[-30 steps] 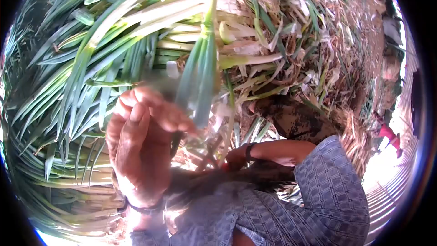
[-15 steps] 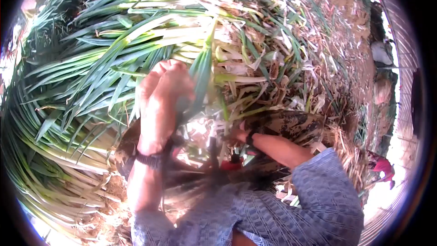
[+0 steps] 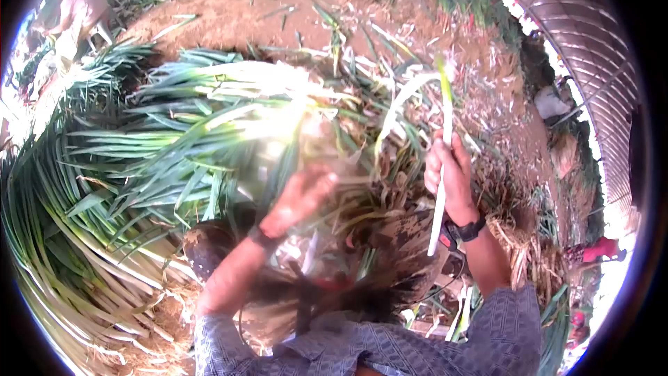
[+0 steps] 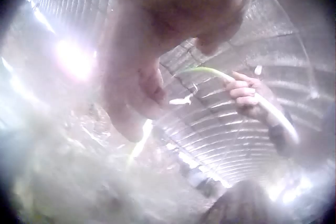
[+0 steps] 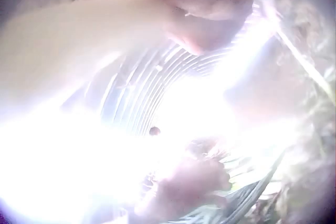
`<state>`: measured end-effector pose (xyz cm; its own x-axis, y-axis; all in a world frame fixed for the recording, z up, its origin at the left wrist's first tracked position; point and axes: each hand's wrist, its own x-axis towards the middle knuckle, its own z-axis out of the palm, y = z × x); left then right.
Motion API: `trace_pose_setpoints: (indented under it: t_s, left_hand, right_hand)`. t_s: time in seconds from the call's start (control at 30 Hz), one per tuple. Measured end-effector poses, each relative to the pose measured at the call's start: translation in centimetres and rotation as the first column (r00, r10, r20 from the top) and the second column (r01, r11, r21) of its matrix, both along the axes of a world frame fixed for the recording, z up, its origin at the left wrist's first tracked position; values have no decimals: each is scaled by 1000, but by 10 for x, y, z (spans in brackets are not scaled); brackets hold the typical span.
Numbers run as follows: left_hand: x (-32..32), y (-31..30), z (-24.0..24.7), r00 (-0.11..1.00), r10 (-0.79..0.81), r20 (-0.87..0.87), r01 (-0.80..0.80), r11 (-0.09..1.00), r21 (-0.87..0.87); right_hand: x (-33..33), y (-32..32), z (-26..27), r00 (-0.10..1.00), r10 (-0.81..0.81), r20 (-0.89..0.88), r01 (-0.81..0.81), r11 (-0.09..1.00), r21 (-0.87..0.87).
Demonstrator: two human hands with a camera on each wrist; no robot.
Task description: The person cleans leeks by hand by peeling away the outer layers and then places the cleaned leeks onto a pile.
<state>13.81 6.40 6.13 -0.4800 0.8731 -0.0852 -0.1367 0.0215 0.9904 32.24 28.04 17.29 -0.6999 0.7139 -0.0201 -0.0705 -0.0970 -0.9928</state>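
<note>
My right hand [image 3: 451, 167] is raised at the right of the head view. Its fingers curl round a peeled green onion [image 3: 437, 219], whose long white stalk slants downward. The onion's green end [image 3: 444, 78] sticks up above the fist. In the left wrist view the same onion [image 4: 281, 116] bends in an arc through the right hand's fingers. My left hand [image 3: 306, 198] reaches over the front of the onion pile, blurred, its fingers loosely extended. A small white scrap [image 4: 181, 100] shows near its fingers in the left wrist view.
A large pile of green onions [image 3: 160, 143] lies at the left. Peeled leaves and dry scraps [image 3: 390, 195] litter the ground before me. Bare soil [image 3: 229, 21] stretches behind the pile, and another person [image 3: 80, 10] is at the far left. A curved ribbed roof [image 3: 577, 28] rises at right.
My right hand has come up and rightward from low by my lap, with the white onion now visible in it. My left hand has shifted rightward and down. The head view takes in more ground ahead.
</note>
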Motion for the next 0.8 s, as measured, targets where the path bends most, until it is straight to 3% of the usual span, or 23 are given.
trace_pose_setpoints:
  t_s: [0.03, 0.1, 0.13, 0.2, 0.27, 0.3, 0.33, 0.37, 0.4, 0.43, 0.47, 0.5, 0.57, 0.6, 0.67, 0.7, 0.77, 0.8]
  left_hand:
    - [12, 8, 15, 997, -33, 74, 31, 999, 28]
    - [35, 15, 48, 986, -64, 152, 31, 976, 214]
    - [42, 20, 60, 986, -20, 163, -23, 965, 260]
    - [40, 41, 45, 992, -35, 123, -19, 913, 407]
    - [25, 43, 48, 955, 154, 253, -228, 927, 299]
    - [14, 31, 50, 929, 226, 293, -294, 931, 215]
    - [-7, 32, 19, 890, 353, 289, -437, 840, 320]
    - [-31, 29, 9, 774, 504, 383, -632, 639, 437]
    - [-62, 12, 12, 675, 583, 452, -738, 514, 437]
    - [-83, -13, 38, 565, 563, 604, -824, 420, 379]
    - [-120, -37, 17, 547, 575, 608, -836, 351, 421]
    - [-129, -47, 36, 471, 513, 718, -882, 295, 368]
    - [-136, -53, 31, 554, 521, 649, -829, 416, 373]
    - [-137, -43, 15, 512, 610, 605, -852, 452, 266]
    - [-119, -19, -8, 570, 600, 561, -790, 587, 176]
    - [-107, -8, -3, 638, 588, 497, -733, 661, 159]
    - [-90, 13, 7, 647, 584, 491, -705, 703, 92]
    - [-87, 17, 7, 667, 554, 498, -663, 746, 59]
  right_hand:
    - [-1, -2, 4, 997, 73, 18, -75, 978, 196]
    - [-8, -12, -10, 959, 262, 107, -281, 926, 251]
    - [-31, -34, -21, 950, 312, 7, -265, 797, 543]
    - [-65, -61, -54, 921, 387, -31, -162, 456, 875]
    - [-78, -64, -88, 878, 471, 89, -311, 418, 854]
    - [-78, -56, -96, 824, 493, 279, -498, 395, 772]
    - [-78, -48, -104, 728, 496, 472, -667, 354, 656]
    - [-78, -40, -111, 598, 480, 642, -799, 300, 520]
    - [-81, -23, -118, 420, 441, 793, -907, 225, 356]
    - [-85, -6, -122, 205, 384, 900, -975, 155, 156]
    - [-90, 1, -101, 229, 349, 909, -965, 204, 165]
    - [-97, 15, -95, 315, 374, 872, -930, 306, 204]
    - [-117, 54, -130, 559, 512, 652, -794, 557, 243]
    - [-137, 66, -149, 604, 498, 622, -765, 583, 275]
    - [-185, 69, -178, 543, 322, 775, -828, 359, 431]
    - [-217, 64, -193, 496, 194, 846, -868, 133, 478]
    - [-264, 67, -231, 595, 66, 801, -782, -178, 597]
    - [-276, 68, -256, 699, 94, 709, -673, -246, 697]
